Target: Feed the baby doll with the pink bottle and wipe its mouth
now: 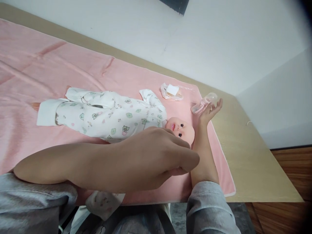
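Note:
A baby doll (122, 112) in white clothes with small green and pink prints lies on its back, its head (184, 127) toward the right. My left hand (161, 152) hangs in front of the doll's head and shoulder, fingers curled inward; whatever they hold, if anything, is hidden. Past the head, my right hand (209, 112) is at a clear baby bottle (211, 97) lying on its side by the blanket's edge. Its fingers are spread, at least one stretched away from the bottle. They overlap the bottle in view; a firm grip does not show.
A pink blanket (31, 68) with some creases covers much of the wooden table (246, 143). Behind the doll's shoulder lies a clear plastic packet (165, 92) with a white piece on top. Printed white cloth (103, 203) hangs at the front edge. A white wall (207, 48) stands behind.

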The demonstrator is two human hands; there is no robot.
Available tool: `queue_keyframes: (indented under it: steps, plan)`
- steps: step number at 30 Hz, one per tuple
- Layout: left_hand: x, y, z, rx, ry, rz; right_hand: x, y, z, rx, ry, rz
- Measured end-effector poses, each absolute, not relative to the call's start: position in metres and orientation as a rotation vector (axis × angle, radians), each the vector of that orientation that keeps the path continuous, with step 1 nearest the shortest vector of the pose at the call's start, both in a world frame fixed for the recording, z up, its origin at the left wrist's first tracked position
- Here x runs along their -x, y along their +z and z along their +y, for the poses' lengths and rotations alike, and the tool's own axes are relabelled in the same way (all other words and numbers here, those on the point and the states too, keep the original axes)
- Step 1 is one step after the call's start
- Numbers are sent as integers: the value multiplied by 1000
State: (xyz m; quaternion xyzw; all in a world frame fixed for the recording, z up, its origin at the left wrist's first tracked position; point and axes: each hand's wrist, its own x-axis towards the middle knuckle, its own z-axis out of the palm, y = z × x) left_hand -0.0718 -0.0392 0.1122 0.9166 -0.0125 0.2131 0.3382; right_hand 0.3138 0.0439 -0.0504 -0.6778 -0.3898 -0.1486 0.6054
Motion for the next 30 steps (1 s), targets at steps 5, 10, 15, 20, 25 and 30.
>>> queue_keyframes:
  steps: [5, 10, 15, 20, 25, 30]
  plan:
    - [69, 112, -39, -2432, 563, -31, -302, -44, 49, 1554, -319, -1053]
    - [68, 112, -38, -2451, 540, -44, -302, -42, 52, 1565, -316, -1073]
    - [69, 112, -36, -2487, 501, -18, -302, -43, 54, 1661, -240, -928]
    - [70, 114, -36, -2518, 472, 147, -295, -39, 51, 1742, -175, -800]
    - [67, 114, -21, -2491, 547, 382, -285, -22, 50, 1688, -179, -770]
    - [59, 104, 6, -2474, 829, 609, -263, 21, 50, 1493, -147, -869]
